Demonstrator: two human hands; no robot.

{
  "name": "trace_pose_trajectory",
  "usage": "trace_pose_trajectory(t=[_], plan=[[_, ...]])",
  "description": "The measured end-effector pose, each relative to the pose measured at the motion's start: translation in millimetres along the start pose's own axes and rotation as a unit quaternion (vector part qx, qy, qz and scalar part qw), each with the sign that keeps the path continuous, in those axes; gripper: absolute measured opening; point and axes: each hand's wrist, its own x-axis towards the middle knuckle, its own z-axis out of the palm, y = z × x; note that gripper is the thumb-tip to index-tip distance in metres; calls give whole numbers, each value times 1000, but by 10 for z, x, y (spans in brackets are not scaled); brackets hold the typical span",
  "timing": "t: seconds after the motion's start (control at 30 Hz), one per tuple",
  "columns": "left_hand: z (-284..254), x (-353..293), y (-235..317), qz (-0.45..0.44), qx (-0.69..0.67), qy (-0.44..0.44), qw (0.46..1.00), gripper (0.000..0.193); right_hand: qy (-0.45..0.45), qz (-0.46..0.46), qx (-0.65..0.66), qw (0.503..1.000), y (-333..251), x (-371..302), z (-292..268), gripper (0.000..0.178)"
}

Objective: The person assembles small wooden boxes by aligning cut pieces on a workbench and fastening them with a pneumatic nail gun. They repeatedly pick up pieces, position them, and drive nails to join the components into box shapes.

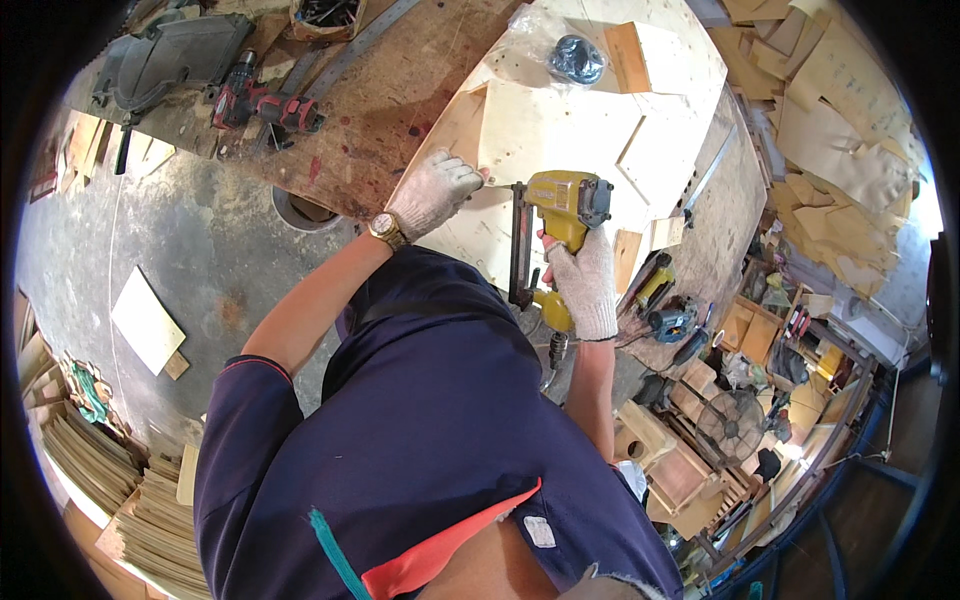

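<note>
A yellow nail gun (562,205) with a dark magazine is gripped by my right hand (585,280), in a white work glove. Its nose end lies close to the near edge of a pale wooden panel (530,130). My left hand (437,192), also gloved and with a gold wristwatch (386,229) at the wrist, is closed at the panel's near left corner. Bare fingertips show there, pressed against the wood. Beneath the panel lies a larger pale board (685,125). A hose fitting (557,350) hangs below the nail gun's handle.
A dark roll in plastic wrap (577,60) and a wood block (630,58) rest on the board. At the left of the workbench (385,110) lies a red-black cordless drill (262,105). Power tools (672,318) sit at right, near a fan (730,424). Plywood stacks (165,535) stand lower left.
</note>
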Motion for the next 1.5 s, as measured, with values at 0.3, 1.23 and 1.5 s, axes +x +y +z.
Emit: trace_pose_trajectory(t=[0.3, 1.23, 1.5], plan=[[-3, -15, -13, -23, -18, -19, 999, 31, 19, 1, -2, 1000, -144, -38, 75, 35], [-31, 368, -272, -355, -249, 11, 901, 88, 17, -81, -104, 991, -26, 7, 385, 35], [-53, 377, -233, -366, -247, 29, 897, 88, 35, -77, -118, 989, -67, -34, 283, 36]])
